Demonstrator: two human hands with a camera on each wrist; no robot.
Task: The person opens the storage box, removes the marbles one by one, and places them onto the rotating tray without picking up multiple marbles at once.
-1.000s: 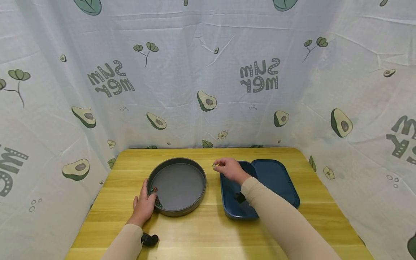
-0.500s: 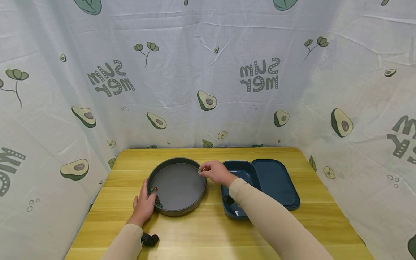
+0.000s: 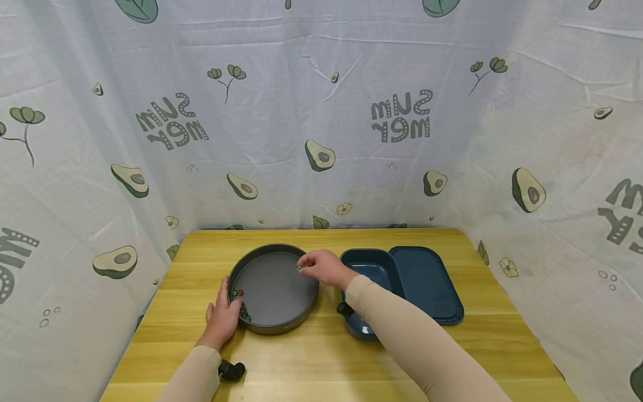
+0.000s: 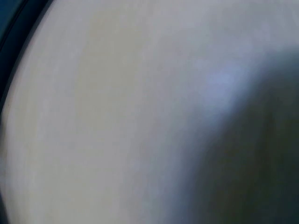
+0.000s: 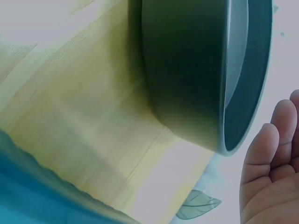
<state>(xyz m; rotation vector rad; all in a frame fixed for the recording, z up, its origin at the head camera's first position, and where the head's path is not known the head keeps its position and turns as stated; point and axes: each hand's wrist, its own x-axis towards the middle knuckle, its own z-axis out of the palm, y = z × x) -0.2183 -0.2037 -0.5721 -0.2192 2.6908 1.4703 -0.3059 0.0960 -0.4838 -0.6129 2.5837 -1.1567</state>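
Observation:
A dark grey round cake pan (image 3: 278, 293) stands on the wooden table. My left hand (image 3: 221, 321) grips its left rim, with the thumb over the edge and the other fingers along the outer wall. Several small marbles (image 3: 240, 292), red and green among them, lie inside by that thumb. Over the pan's right rim, my right hand (image 3: 325, 267) pinches a small greenish marble (image 3: 299, 267) between thumb and fingertips. The right wrist view shows curled fingers (image 5: 261, 144) beside the pan's wall, the marble out of sight. Only blurred, pale surface fills most of the left wrist view.
A blue rectangular container (image 3: 369, 255) stands right of the pan, partly hidden by my right forearm. Its flat blue lid (image 3: 427, 285) lies against its right side. Behind the table (image 3: 301, 368) hangs a white cloth (image 3: 281, 184) printed with avocados.
From above the blue container, my right hand has moved left with the pinched marble to over the cake pan's right rim. My left hand and the pan have stayed put.

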